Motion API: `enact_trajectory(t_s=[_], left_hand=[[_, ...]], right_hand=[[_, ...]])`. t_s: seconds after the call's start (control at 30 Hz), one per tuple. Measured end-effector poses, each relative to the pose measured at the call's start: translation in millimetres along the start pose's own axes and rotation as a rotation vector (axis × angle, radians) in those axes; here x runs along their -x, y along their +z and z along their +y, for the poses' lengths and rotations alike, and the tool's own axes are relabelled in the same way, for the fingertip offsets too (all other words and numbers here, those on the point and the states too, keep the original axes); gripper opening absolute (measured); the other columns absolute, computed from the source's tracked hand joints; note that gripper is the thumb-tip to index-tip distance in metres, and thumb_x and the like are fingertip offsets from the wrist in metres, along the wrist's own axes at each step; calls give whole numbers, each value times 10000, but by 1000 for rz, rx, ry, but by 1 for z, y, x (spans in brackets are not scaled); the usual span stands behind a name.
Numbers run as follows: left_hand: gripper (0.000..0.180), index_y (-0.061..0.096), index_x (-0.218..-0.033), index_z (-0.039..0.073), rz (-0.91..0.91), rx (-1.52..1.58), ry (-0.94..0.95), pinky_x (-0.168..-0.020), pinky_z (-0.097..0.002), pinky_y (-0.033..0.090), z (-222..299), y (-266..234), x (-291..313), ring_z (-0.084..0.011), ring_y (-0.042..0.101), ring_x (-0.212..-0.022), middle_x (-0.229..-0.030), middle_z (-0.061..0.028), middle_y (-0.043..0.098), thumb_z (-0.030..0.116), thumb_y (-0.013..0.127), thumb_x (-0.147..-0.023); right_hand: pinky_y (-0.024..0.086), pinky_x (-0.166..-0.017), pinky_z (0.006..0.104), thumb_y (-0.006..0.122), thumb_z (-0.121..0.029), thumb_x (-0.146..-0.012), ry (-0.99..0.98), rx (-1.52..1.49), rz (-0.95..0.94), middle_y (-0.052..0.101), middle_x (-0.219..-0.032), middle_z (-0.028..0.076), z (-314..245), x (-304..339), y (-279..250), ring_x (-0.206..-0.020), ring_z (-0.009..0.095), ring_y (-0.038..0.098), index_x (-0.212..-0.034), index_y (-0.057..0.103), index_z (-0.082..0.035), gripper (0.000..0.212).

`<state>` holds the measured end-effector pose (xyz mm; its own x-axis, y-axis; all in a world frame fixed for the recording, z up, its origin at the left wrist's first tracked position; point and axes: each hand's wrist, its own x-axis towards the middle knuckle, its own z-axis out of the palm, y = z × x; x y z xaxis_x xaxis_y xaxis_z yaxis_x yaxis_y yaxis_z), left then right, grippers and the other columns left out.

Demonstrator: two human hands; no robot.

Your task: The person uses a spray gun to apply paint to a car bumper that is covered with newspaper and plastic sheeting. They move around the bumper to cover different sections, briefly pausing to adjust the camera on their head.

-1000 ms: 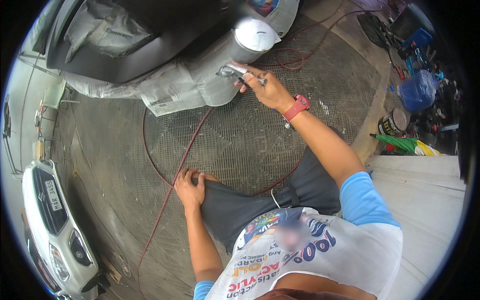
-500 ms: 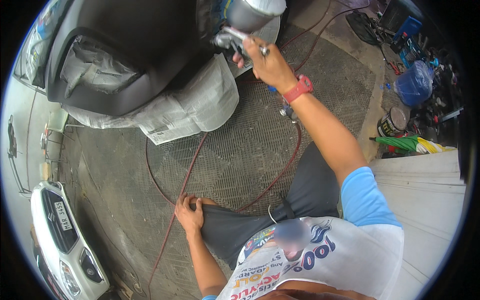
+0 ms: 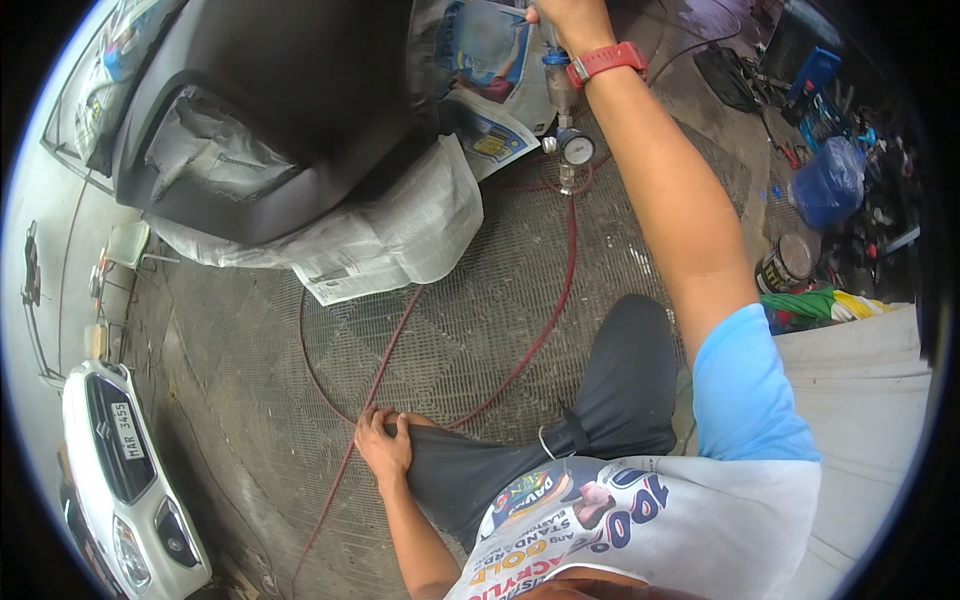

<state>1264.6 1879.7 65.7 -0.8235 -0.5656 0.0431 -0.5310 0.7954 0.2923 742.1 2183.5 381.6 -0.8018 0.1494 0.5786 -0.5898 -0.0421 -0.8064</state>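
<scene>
My right hand (image 3: 574, 24), at the top edge, is closed around a spray gun whose body lies beyond the picture. Below that hand hangs an air filter (image 3: 561, 92) with a blue top, a round pressure gauge (image 3: 577, 150) and a red hose (image 3: 569, 250). Left of it stands a large matte dark-grey vehicle panel (image 3: 310, 80), masked with newspaper (image 3: 410, 225) along its lower edge. Crumpled masking paper (image 3: 215, 145) covers its recess. My left hand (image 3: 384, 445) rests on my bent knee, fingers spread, holding nothing.
The red hose loops over the textured floor (image 3: 240, 340) and past my left knee. A white car (image 3: 130, 480) stands at lower left. At right are a paint can (image 3: 785, 262), a blue container (image 3: 830, 185), a folded umbrella (image 3: 825, 303) and scattered tools.
My right hand has moved up and slightly right, carrying the spray gun and its cup out of view. The filter and gauge now hang in sight. My left hand stays on the knee.
</scene>
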Motion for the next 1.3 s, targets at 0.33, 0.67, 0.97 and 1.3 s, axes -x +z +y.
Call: enact_trajectory(t_s=[0.33, 0.67, 0.97, 1.3], left_hand=[[360, 784, -1142, 77, 13, 77, 15, -1206, -497, 361, -6, 6, -7, -366, 553, -1377, -1408, -161, 669, 330, 776, -885], [382, 791, -1142, 74, 42, 131, 51, -1191, -492, 371, -31, 27, -20, -359, 573, -1359, -1377, -164, 692, 346, 791, -873], [388, 790, -1159, 74, 10, 242, 75, -1193, -502, 358, -36, 33, -32, -349, 559, -1377, -1381, -162, 687, 348, 785, -883], [389, 774, -1205, 74, -23, 297, 119, -1217, -518, 331, -37, 35, -38, -380, 547, -1387, -1414, -170, 671, 343, 757, -924]], right_hand=[[439, -397, 242, 394, -623, -1114, 179, -208, -266, 736, -843, 79, -85, 76, 42, -640, 135, 703, -1266, 716, -90, 642], [458, -404, 230, 401, -588, -1126, 97, -136, -517, 730, -815, 70, -156, 143, 120, -646, 126, 704, -1244, 735, -65, 631], [500, -471, 256, 532, -567, -1079, 143, 288, -549, 735, -833, 35, -101, 222, 151, -686, 80, 687, -1365, 707, -78, 592], [492, -450, 227, 441, -503, -1141, 171, 234, -466, 760, -913, 101, -62, 305, 174, -764, 112, 728, -1381, 648, 10, 603]])
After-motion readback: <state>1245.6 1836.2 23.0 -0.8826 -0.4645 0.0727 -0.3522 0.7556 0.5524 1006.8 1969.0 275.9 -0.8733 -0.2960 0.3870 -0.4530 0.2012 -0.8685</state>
